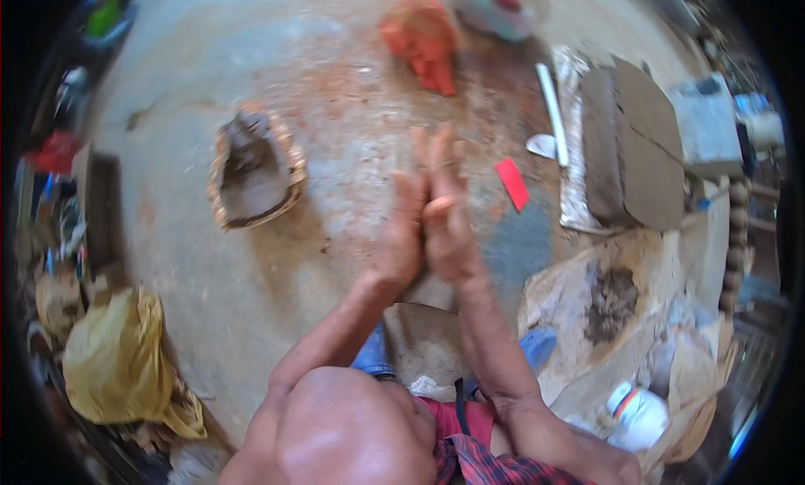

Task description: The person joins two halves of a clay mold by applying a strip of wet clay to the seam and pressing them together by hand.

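My left hand (401, 229) and my right hand (449, 233) meet palm to palm over the middle of the work surface. Their fingers are stretched forward and blurred by motion. Whatever lies between the palms, if anything, is hidden. To the left stands a hollow grey-brown clay vessel (254, 175) with a lighter, rope-like rim, apart from both hands. Nearest my right hand is a small flat red piece (510, 184). Beyond it lie a white rod (551, 114) and a small pale flat piece (541, 145).
A large brown clay block (633, 145) sits on silver foil (572, 183) at the right. Nearer are crumbled dark clay (612, 303) on a sheet and a white jar (641, 414). An orange bag (419, 41) and a blurred bowl (495, 14) stand far off; a yellow bag (117, 359) is left.
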A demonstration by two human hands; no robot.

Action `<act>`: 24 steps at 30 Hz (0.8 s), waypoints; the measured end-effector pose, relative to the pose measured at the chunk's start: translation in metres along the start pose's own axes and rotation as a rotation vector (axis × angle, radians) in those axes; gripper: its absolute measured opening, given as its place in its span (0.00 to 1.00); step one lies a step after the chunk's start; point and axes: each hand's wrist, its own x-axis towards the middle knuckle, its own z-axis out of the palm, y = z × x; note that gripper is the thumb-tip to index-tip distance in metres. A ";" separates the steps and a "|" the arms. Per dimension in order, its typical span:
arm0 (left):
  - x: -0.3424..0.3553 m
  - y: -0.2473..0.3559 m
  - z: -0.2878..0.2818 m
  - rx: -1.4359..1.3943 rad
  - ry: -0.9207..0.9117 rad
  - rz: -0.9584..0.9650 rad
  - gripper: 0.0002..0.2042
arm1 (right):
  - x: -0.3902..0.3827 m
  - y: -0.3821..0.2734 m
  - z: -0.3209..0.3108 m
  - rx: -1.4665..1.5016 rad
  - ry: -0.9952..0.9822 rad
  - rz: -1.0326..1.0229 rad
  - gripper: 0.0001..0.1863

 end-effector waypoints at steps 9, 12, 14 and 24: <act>-0.013 0.027 -0.011 0.487 -0.073 0.400 0.58 | 0.009 -0.050 0.023 0.223 0.033 -0.112 0.70; -0.019 0.009 -0.008 0.354 -0.214 0.467 0.51 | 0.025 -0.061 0.017 0.188 0.140 -0.024 0.68; -0.016 0.041 -0.008 0.349 -0.171 0.436 0.52 | 0.010 -0.069 0.030 0.175 -0.018 -0.352 0.67; -0.020 0.063 -0.023 0.774 -0.032 0.745 0.60 | 0.006 -0.077 0.040 -0.018 -0.101 -0.657 0.70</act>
